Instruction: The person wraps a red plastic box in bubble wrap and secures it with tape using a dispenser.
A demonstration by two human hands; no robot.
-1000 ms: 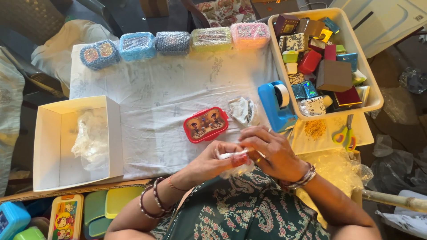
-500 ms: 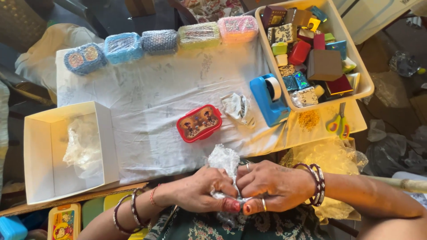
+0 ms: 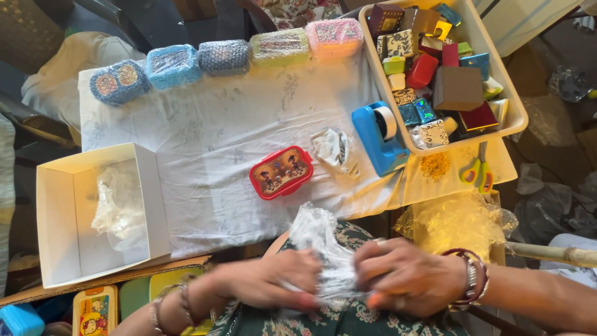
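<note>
My left hand [image 3: 273,283] and my right hand [image 3: 404,277] are both closed on a crumpled piece of clear plastic wrap [image 3: 323,249], held over my lap below the table edge. Both wrists carry bangles. A small red lunch box [image 3: 281,172] with a picture lid lies on the white cloth just above my hands. A smaller scrap of clear wrap [image 3: 334,149] lies beside it, next to a blue tape dispenser [image 3: 379,137].
Several bubble-wrapped boxes [image 3: 224,56] line the table's far edge. A white tray [image 3: 507,93] full of small gift boxes stands at the right, scissors [image 3: 477,174] below it. An open white carton [image 3: 68,211] with plastic inside sits left. More plastic sheet [image 3: 460,221] lies right.
My hands have dropped lower toward my lap, and the plastic wrap between them has been bunched and pulled up. The view has shifted slightly.
</note>
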